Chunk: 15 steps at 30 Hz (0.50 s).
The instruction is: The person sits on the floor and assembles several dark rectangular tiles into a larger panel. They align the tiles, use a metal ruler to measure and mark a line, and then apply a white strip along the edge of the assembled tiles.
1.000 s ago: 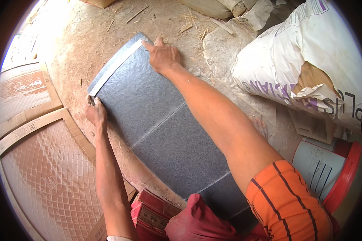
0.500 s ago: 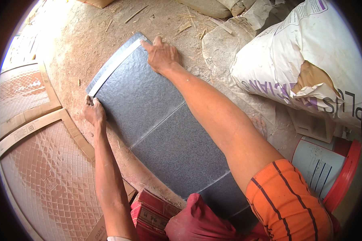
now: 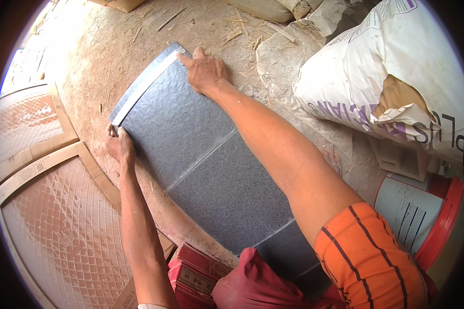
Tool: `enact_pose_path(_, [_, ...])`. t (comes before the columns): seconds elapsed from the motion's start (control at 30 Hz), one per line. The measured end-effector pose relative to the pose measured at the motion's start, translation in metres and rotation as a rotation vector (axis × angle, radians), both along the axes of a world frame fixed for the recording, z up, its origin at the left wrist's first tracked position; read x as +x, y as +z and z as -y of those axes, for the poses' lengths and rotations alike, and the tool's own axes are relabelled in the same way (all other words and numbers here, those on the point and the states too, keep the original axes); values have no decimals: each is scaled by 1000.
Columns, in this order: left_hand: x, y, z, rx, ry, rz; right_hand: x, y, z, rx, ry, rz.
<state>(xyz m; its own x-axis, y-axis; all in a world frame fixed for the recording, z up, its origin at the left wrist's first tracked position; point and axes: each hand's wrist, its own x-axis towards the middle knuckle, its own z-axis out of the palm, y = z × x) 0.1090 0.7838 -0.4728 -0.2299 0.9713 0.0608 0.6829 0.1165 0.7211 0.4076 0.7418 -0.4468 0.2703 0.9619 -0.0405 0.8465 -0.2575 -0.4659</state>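
Head view: dark grey textured tile [image 3: 175, 121] lies flat on the dusty ground at upper centre of the frame, first in a row of about 3 grey tiles [image 3: 232, 198] butted edge to edge and running toward the lower right. A thin metal straightedge [image 3: 147, 85] lies across the far end of that tile, its long axis running from left-centre up to the upper centre, roughly square to the row. Left hand [image 3: 119, 146] sits at the lower-left end of the straightedge on the tile's left corner, fingers curled and pressing; cannot tell if they pinch anything. Right hand [image 3: 205, 72] is at the upper end, fingers bent, index fingertip on the strip, palm down on the tile, gripping nothing. Each hand is at 1 end, so the strip spans between them; the tile body lies toward the lower right of both sets of fingers. Outward: patterned beige tiles [image 3: 46, 216] at left and lower left, a torn white sack [image 3: 386, 82] at upper right, a white bucket with red rim [image 3: 423, 216] at right, a red carton [image 3: 196, 270] at bottom centre.
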Motion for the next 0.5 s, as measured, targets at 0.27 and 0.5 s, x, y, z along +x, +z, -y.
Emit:
enact_pose_path(0.27, [6, 5, 1, -29, 31, -37, 3, -6, -1, 14, 1, 5])
enact_pose_path(0.5, [-3, -1, -5, -30, 39, -71, 4, -13, -3, 81, 40, 82])
